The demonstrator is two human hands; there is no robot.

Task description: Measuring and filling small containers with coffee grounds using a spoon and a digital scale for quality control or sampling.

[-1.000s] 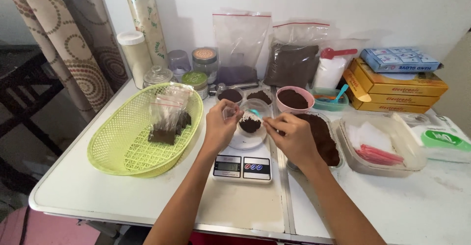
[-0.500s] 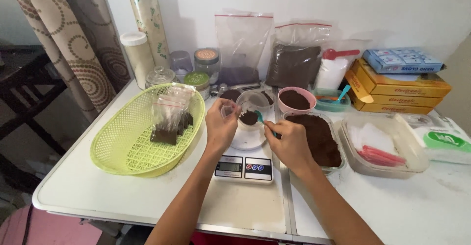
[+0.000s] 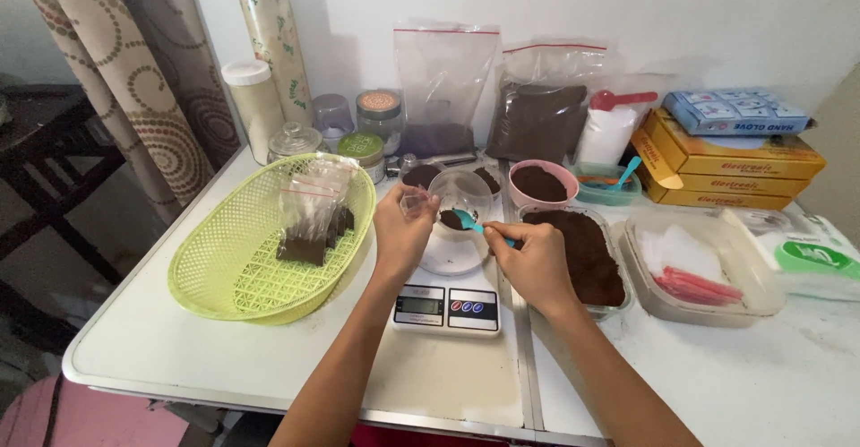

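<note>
While both hands work over the scale, the items stand as follows.

Left hand [image 3: 400, 232]: fingers closed on the near-left rim of a clear plastic cup [image 3: 460, 198], tilting it toward the right hand.
Clear plastic cup: raised above the white platform of the digital kitchen scale [image 3: 447, 299]; a little dark brown powder lies in its bottom.
Right hand [image 3: 536, 257]: fingers pinched shut on the handle of a small teal spoon [image 3: 472, 223], whose bowl reaches into the cup's mouth.
Digital kitchen scale: white, at the near middle of the white table [image 3: 179, 348], display and two round buttons facing the person.
Rectangular clear container [image 3: 587, 254]: just right of the scale, beside the right hand, filled with dark brown powder.
Pink bowl [image 3: 543, 184]: far side of that container, holding the same dark powder.
Green plastic basket [image 3: 260, 250]: left of the scale, oval, holding small clear bags with dark contents.
Zip bags [image 3: 537, 107]: two upright against the far wall, partly filled with dark powder.
Yellow boxes [image 3: 726, 160]: stacked far right, a blue box resting on top.
Lidded clear tub [image 3: 708, 263]: right of the powder container, with white and pink items inside.
Jars and canisters [image 3: 358, 129]: clustered far left of centre, beside a rolled patterned sheet.
</note>
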